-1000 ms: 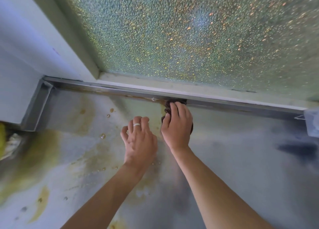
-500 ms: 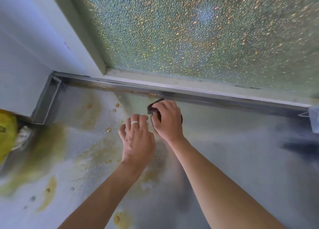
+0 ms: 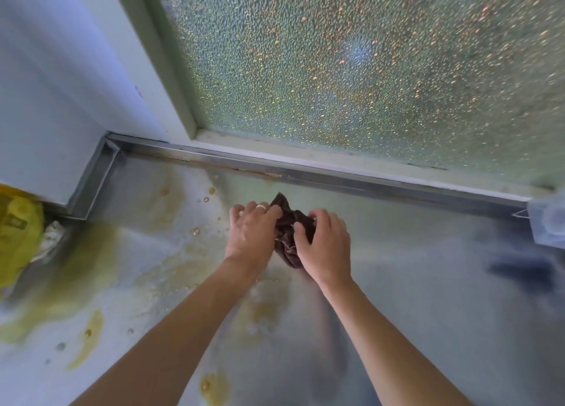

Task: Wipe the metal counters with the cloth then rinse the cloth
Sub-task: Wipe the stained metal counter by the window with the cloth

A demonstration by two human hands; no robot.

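A dark brown cloth (image 3: 287,231) is bunched up between both hands just above the metal counter (image 3: 428,298). My left hand (image 3: 252,232), with a ring on one finger, grips the cloth's left side. My right hand (image 3: 325,246) curls round its right side, thumb pressed into the folds. One corner of the cloth sticks up toward the raised metal back rim (image 3: 336,180). The counter is stained with yellow-brown smears and droplets, mostly to the left and near me.
A frosted glass window (image 3: 367,69) rises behind the rim. A white wall corner (image 3: 61,99) juts in at the left, with a yellow bag (image 3: 18,237) below it. A clear plastic container (image 3: 548,225) sits at the right edge.
The right hand has pulled the cloth back from the rim toward me. The left hand, which rested on the counter before, has now taken hold of the cloth too.
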